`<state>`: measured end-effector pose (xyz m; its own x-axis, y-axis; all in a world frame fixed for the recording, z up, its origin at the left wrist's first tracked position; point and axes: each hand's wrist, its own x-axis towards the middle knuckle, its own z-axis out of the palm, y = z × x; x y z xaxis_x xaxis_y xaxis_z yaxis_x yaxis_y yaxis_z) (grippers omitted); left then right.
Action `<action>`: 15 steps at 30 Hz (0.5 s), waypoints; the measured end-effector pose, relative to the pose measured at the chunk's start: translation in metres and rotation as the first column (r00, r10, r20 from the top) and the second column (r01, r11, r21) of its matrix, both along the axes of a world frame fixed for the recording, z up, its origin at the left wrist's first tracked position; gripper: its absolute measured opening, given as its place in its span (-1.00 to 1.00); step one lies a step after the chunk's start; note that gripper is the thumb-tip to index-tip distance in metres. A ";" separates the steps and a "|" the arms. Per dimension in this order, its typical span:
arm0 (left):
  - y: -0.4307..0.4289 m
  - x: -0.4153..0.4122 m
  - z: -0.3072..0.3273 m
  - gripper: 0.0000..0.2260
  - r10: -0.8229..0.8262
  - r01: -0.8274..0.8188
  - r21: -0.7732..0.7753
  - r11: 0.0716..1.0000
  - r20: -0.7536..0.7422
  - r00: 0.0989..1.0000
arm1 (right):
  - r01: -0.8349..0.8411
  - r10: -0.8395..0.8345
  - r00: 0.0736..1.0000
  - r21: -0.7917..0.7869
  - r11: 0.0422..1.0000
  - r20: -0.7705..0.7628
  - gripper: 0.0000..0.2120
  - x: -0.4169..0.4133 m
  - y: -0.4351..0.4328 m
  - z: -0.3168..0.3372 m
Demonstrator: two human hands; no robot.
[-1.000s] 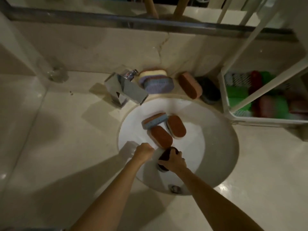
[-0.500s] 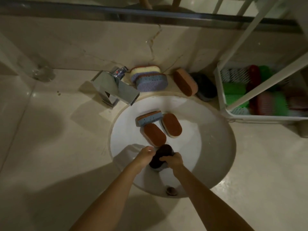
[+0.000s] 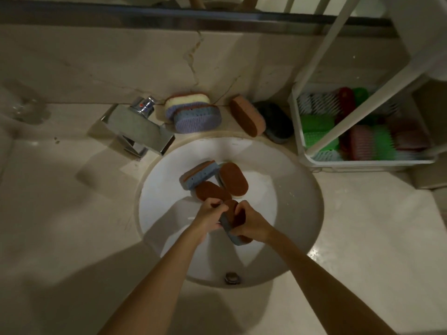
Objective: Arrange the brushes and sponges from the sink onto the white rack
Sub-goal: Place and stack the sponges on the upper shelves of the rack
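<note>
Gripped one brown-topped sponge with both hands, low over the middle of the sink! Pinched at its 9 o'clock edge by the curled fingers of the left hand; wrapped from 3 o'clock by the right hand, fingers curled over the brown face. Tilted, blue-grey side showing toward 6 o'clock. Judged as a pick-up in progress, not yet carried toward the white rack out at 2 o'clock.

Risked plenty from here. Looked soft and possibly wet, so could have slid out of that two-sided pinch and dropped back onto the pile at 12 o'clock. Could have dripped across the tabletop on the way over. Could have clipped the slanted white bar across the tray's mouth, or found little room among the brushes crowding it.

Counted the lot. In the basin, three loose and huddled close together: blue sponge on its edge, far brown sponge, near brown sponge. Plus the one in the hands: four. Behind the sink, 11 to 1 o'clock: stack of sponges, at least two, possibly three, couldn't tell; one orange sponge on edge; one dark sponge just beside it. One faucet at 10 o'clock. Brushes in the rack: several, green, pink and red, too blurred for a firm number.
</note>
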<state>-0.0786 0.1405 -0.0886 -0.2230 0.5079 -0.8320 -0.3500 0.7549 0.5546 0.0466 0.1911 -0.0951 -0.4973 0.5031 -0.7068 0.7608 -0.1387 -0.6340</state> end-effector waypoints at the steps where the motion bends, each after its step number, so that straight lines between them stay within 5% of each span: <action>1: 0.003 0.001 -0.004 -0.75 0.015 -0.015 0.004 1.000 0.012 1.000 | -0.048 0.046 0.998 0.050 0.998 0.052 -0.56 0.001 0.001 -0.001; 3: 0.009 0.003 -0.008 -0.81 0.020 -0.020 0.031 0.999 0.005 1.000 | -0.064 0.047 0.992 0.146 0.987 0.117 -0.53 0.005 0.006 -0.003; 5: 0.018 -0.002 -0.020 -0.84 -0.154 0.186 0.088 0.979 -0.289 0.945 | -0.018 -0.017 0.989 0.238 0.971 0.144 -0.53 0.012 0.015 -0.003; 6: 0.022 -0.006 -0.026 -0.81 -0.324 0.413 0.060 0.909 -0.522 0.789 | 0.010 -0.054 0.987 0.273 0.962 0.154 -0.54 0.016 0.020 -0.002; 7: 0.025 -0.012 -0.032 -0.75 -0.461 0.630 -0.033 0.776 -0.712 0.530 | 0.033 -0.082 0.984 0.295 0.955 0.156 -0.55 0.020 0.025 -0.002; 8: 0.028 -0.017 -0.038 -0.65 -0.540 0.772 -0.167 0.613 -0.802 0.256 | 0.053 -0.104 0.983 0.306 0.951 0.153 -0.56 0.024 0.029 -0.002; 10: 0.035 -0.028 -0.044 -0.45 -0.639 0.830 -0.458 0.318 -0.750 -0.169 | 0.069 -0.118 0.983 0.316 0.946 0.138 -0.57 0.029 0.037 0.001; 12: 0.038 -0.030 -0.050 -0.35 -0.654 0.762 -0.623 0.177 -0.653 -0.382 | 0.076 -0.119 0.986 0.317 0.945 0.119 -0.56 0.033 0.042 0.003; 15: 0.036 -0.025 -0.053 -0.43 -0.596 0.714 -0.687 0.134 -0.632 -0.496 | 0.089 -0.125 0.988 0.327 0.941 0.091 -0.55 0.037 0.045 0.006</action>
<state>-0.1034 0.1768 -0.1415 0.0618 0.8597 -0.5071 0.9868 -0.1290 -0.0983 0.0841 0.2362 -0.0892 -0.3570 0.7584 -0.5454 0.8196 -0.0258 -0.5723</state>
